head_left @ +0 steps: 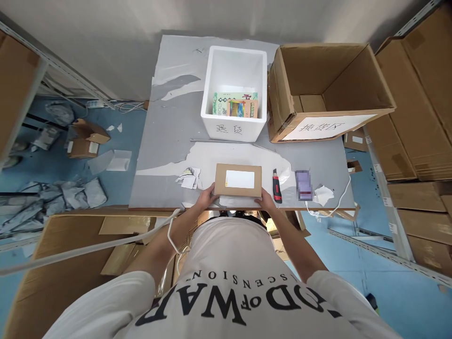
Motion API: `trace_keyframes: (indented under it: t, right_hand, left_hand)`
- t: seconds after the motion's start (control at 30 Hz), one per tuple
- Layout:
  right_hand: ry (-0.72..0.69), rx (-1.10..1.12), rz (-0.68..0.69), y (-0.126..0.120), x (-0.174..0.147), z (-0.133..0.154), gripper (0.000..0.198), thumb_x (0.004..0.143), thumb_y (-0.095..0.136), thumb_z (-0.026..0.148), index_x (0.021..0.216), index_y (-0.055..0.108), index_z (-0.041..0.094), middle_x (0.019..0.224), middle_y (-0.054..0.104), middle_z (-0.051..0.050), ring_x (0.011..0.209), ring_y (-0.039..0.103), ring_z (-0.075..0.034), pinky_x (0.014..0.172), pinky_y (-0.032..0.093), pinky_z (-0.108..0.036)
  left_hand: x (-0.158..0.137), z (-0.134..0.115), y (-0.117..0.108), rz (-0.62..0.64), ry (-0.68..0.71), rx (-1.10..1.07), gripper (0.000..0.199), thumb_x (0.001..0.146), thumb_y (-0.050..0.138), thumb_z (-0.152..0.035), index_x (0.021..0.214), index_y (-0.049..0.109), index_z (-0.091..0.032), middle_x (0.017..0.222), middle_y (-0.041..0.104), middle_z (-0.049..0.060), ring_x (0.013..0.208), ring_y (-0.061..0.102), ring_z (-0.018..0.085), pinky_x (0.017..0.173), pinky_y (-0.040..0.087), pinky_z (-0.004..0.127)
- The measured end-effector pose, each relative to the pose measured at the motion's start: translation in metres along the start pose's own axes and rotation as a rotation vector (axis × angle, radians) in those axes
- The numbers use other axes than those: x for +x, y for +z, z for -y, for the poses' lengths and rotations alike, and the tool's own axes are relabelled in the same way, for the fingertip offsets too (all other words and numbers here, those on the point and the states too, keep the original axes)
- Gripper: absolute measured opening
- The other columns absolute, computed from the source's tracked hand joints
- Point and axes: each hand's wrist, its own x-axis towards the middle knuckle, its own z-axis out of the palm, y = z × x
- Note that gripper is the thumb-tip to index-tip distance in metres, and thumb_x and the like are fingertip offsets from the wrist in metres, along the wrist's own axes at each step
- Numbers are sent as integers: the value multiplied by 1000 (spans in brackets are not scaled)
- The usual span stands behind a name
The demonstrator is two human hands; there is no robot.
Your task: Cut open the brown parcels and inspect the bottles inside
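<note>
A small brown cardboard box (221, 181) with a white label on top lies at the near edge of the table, right in front of me. My left hand (205, 197) is closed on its near left corner. At the near right corner, my right hand (266, 201) grips it too; the fingers of both hands are partly hidden by the box. Just right of the box lies a red and black utility knife (277, 187). Crumpled paper (189, 178) sits to the left of the box.
Behind the box stand a white foam box (233, 128) holding booklets (243, 108) and a large open carton (282, 89). A phone (303, 185) with a white cable lies at the right of the table (165, 127). Below the left front edge is a big carton (70, 254).
</note>
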Motion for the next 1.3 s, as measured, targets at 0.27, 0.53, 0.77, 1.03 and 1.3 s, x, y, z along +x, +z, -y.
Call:
trace_keyframes:
  t: [0.27,0.53,0.77,1.03,1.3]
  right_hand:
    - [-49,174,77,-6,-7,17,56,76,65,30,131,58,20,142,53,-11,127,52,-27,106,43,-42]
    - [-17,183,-54,-34,-21,55,59,89,48,60,130,61,20,116,70,-7,115,61,-27,105,43,-45]
    - [65,31,-81,-34,-3,53,60,88,44,65,120,68,20,117,71,-8,117,61,-28,104,44,-45]
    - [151,183,-64,-33,3,49,62,83,54,64,124,67,19,119,71,-8,116,62,-28,104,46,-45]
    - [231,328,-82,-27,0,27,64,92,38,63,134,58,20,133,62,-12,119,60,-27,99,50,-46]
  left_hand:
    - [-12,-21,-2,34,26,73,49,79,59,-56,110,68,-19,104,73,10,103,65,30,96,48,43]
    - [-31,-70,-5,-99,-24,121,58,89,42,-58,110,69,-11,80,69,4,82,63,20,76,48,27]
    - [-11,-84,-5,-188,-117,168,58,87,43,-60,82,74,-12,57,54,-1,68,54,17,65,40,23]
    - [-2,-78,-8,-178,-185,22,57,83,49,-61,96,76,-12,83,72,3,91,64,24,82,46,30]
    - [-5,-51,-6,-152,-200,-197,64,88,39,-61,114,70,-12,111,72,13,108,64,27,93,49,39]
